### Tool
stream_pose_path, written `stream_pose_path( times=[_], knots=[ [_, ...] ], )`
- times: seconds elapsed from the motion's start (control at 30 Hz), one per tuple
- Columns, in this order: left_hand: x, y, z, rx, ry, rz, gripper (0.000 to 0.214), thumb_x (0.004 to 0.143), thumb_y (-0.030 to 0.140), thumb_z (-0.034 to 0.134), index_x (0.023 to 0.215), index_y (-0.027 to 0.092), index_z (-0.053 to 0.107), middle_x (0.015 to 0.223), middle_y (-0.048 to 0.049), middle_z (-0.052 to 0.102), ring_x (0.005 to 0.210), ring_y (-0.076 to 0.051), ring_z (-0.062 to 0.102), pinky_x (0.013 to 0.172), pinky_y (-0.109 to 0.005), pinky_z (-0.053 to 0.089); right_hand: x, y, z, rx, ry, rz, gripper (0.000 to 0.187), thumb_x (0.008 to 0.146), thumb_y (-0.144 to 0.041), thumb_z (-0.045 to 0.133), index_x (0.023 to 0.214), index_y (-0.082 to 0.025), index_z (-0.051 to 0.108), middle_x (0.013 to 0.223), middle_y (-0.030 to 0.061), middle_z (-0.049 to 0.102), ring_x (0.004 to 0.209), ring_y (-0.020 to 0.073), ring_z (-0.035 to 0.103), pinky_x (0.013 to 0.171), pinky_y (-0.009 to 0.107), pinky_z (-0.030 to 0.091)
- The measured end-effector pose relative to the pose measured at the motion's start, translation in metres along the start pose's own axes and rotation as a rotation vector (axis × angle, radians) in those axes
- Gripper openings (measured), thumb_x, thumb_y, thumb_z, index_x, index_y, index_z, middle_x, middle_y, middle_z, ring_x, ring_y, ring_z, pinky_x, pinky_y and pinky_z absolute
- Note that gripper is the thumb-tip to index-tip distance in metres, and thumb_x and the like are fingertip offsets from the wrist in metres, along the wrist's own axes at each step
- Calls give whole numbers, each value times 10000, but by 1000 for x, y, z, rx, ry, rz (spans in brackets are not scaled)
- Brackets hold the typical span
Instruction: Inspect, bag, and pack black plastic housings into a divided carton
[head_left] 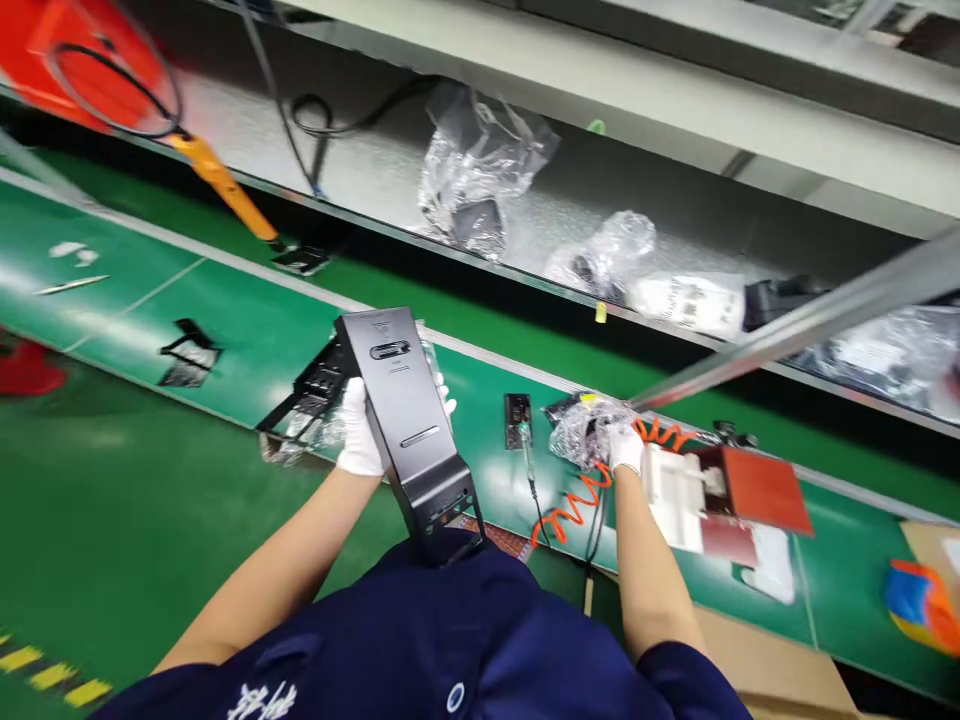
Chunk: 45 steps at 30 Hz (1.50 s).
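Note:
My left hand point(360, 432), in a white glove, grips a long black metal housing point(405, 410) that stands tilted against my body over the green conveyor belt point(225, 310). A black bracket in clear plastic wrap point(307, 400) lies just behind that hand. My right hand point(624, 445), also gloved, is closed on a crumpled clear plastic bag point(581, 428) that holds a small dark part. An orange coiled hose point(577, 495) runs under this hand.
A small black part point(517, 415) lies on the belt between my hands. A white and red fixture point(720, 490) stands right of my right hand. Another black bracket point(187, 355) lies at the left. Bagged parts point(480, 170) sit on the metal shelf behind. A metal bar point(795, 330) slants across.

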<state>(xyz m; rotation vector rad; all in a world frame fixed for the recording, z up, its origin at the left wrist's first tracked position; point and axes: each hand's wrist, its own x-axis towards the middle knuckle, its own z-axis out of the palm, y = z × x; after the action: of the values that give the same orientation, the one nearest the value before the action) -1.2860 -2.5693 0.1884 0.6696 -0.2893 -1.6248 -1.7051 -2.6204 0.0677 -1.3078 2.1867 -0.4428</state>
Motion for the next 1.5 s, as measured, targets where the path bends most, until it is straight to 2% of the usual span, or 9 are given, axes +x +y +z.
stream_pose_path(
  times=[0.13, 0.33, 0.53, 0.7, 0.9, 1.07, 1.23, 1.37, 1.5],
  knots=[
    [14, -19, 20, -28, -71, -63, 767, 728, 761, 564, 1256, 206, 583, 1151, -134, 696, 1042, -316, 667, 978, -532, 507, -38, -3, -29, 411, 32, 23, 390, 957, -479, 469, 1037, -106, 550, 901, 44, 593, 714, 69, 544, 661, 214, 501],
    [20, -69, 62, -237, -219, -251, 681, 778, 723, 538, 1181, 181, 622, 1078, -115, 709, 973, -273, 678, 969, -499, 517, -104, -39, -68, 763, -30, -100, 444, 719, -587, 578, 879, -181, 497, 827, 40, 608, 565, 84, 459, 491, 234, 439],
    [1, -126, 93, -345, -297, -542, 704, 811, 685, 524, 1213, 113, 606, 1094, -165, 712, 983, -301, 688, 952, -497, 510, -142, -79, -103, 804, -167, -144, 391, 677, -533, 659, 789, -180, 533, 672, -2, 561, 496, 67, 443, 449, 204, 388],
    [-16, -151, 110, -392, -319, -554, 630, 878, 579, 523, 1278, 95, 579, 1138, -161, 712, 992, -281, 695, 977, -424, 489, -145, -120, -124, 692, -280, -210, 333, 665, -455, 705, 756, -160, 579, 619, -14, 544, 490, 62, 442, 468, 201, 376],
    [-28, -163, 116, -448, -359, -613, 659, 882, 597, 510, 1322, 108, 551, 1222, -178, 680, 1098, -333, 659, 1032, -515, 440, -143, -165, -130, 553, -314, -230, 317, 631, -420, 671, 758, -139, 596, 584, -31, 504, 458, 45, 404, 430, 180, 306],
    [-35, -166, 113, -482, -399, -639, 674, 894, 618, 471, 1304, 91, 562, 1200, -189, 689, 1062, -335, 673, 1009, -526, 454, -140, -180, -126, 392, -304, -195, 211, 642, -333, 632, 710, -144, 567, 556, -40, 480, 451, 42, 391, 422, 173, 299],
    [-39, -170, 109, -519, -378, -627, 659, 902, 620, 449, 1285, 100, 577, 1181, -180, 699, 1054, -327, 675, 999, -522, 460, -140, -182, -117, 362, -286, -185, 187, 635, -275, 633, 749, -141, 570, 590, -43, 478, 471, 35, 409, 439, 165, 380],
    [-43, -167, 107, -540, -416, -628, 722, 886, 656, 442, 1349, 109, 530, 1217, -188, 679, 1085, -347, 657, 1007, -551, 441, -142, -170, -120, 559, -298, -232, 349, 691, -364, 642, 969, -157, 592, 650, -47, 501, 473, 34, 403, 449, 176, 398],
    [-45, -162, 105, -545, -446, -617, 787, 870, 672, 458, 1389, 80, 482, 1222, -213, 667, 1069, -341, 661, 1017, -551, 427, -146, -152, -128, 648, -128, -361, 463, 785, -512, 601, 1082, -158, 588, 765, -16, 555, 538, 39, 433, 502, 182, 413]
  ],
)
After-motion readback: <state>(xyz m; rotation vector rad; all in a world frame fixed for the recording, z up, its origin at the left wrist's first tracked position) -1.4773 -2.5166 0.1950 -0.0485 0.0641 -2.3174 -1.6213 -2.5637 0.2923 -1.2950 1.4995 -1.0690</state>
